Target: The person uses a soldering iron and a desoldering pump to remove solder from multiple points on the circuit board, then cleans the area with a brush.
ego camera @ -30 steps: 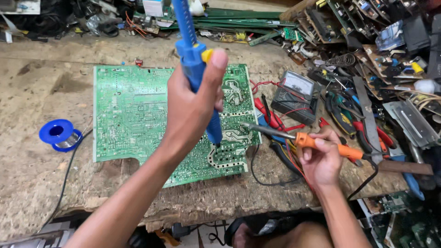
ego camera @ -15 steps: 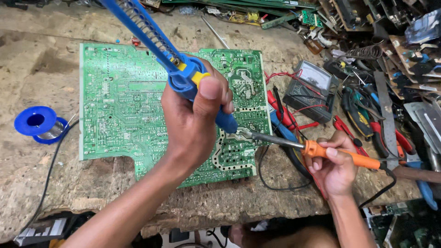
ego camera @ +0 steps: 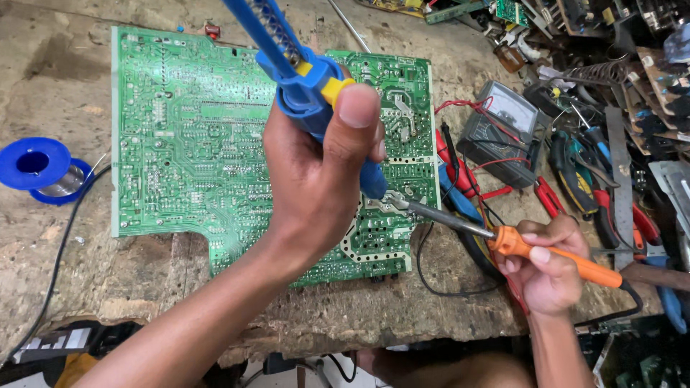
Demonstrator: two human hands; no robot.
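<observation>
The left hand (ego camera: 316,179) grips a blue plastic desoldering pump (ego camera: 302,79) over the green printed circuit board (ego camera: 187,144), while the right hand (ego camera: 550,266) clasps an orange-handled soldering iron (ego camera: 503,241) touching it.

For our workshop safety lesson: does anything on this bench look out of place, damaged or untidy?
Yes. Right of the green circuit board, pliers and cutters lie heaped around the grey meter, its red leads tangled. The wooden bench edge is chipped and ragged. The board itself lies flat.

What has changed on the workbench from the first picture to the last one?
The soldering iron tip and the blue desoldering pump nozzle have come down together onto the green circuit board. Both the left hand and right hand keep their grips; the solder spool stays put.
</observation>
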